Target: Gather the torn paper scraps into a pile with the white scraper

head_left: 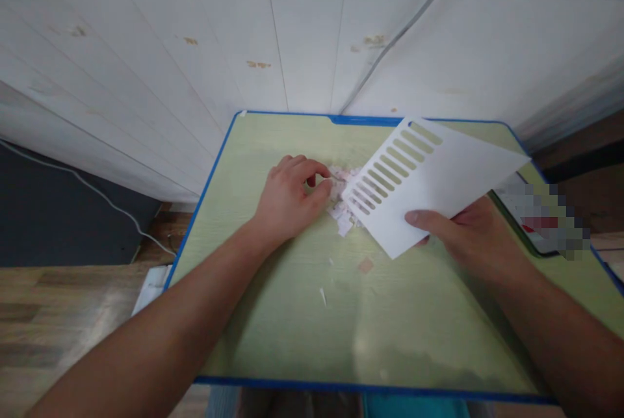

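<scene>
Between two forearms [195, 304], the near half of the table [292, 333] leaves room to pass; beyond, a tilted, slotted white sheet [443, 174] and paper scraps [344, 225] bar the middle.

A gray cable [412, 20] crossed a white paneled wall [307, 47] at upper right; a dark panel [63, 216] stood at left, wood flooring [34, 307] below.
</scene>
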A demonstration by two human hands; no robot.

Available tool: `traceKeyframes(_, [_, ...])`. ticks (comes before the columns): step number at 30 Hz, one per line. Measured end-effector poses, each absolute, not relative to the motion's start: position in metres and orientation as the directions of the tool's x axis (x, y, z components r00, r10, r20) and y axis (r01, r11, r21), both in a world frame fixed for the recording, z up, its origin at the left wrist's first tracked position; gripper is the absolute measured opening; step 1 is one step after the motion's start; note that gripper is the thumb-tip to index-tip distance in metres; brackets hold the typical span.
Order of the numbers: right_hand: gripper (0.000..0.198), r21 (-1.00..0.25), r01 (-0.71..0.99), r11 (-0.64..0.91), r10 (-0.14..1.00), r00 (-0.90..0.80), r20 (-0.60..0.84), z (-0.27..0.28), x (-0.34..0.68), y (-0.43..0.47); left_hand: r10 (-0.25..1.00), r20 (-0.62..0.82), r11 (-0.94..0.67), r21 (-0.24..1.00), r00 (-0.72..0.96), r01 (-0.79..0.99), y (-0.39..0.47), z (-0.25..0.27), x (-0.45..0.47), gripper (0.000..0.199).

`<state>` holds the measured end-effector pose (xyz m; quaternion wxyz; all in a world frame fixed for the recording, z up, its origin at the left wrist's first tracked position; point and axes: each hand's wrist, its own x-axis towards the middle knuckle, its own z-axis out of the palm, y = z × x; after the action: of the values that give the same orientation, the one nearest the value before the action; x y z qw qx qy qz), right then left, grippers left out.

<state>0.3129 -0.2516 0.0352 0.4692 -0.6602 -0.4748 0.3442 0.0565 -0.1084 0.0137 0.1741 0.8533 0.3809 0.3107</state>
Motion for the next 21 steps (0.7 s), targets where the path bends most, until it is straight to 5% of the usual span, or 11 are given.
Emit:
traceKeyframes(9, [0.038,-0.864,0.502,0.047,0.933,0.287,0.218,0.059,0.337,-0.283,0.850,0.431,-0.496,0.457,0.304,0.739,-0.090,0.011,0.057,0.017])
traceKeyframes(15, [0.020,-0.600,0.799,0.050,0.956,0.136,0.261,0.049,0.335,-0.333,0.903,0.399,-0.364,0.518,0.158,0.774,-0.075,0.002,0.059,0.019])
traceKeyframes(21, [0.028,-0.354,0.918,0.178,0.951,-0.069,0.301,0.050,0.291,-0.356,0.912,0.389,-0.349,0.578,0.126,0.737,-0.073,0.004,0.058,0.019])
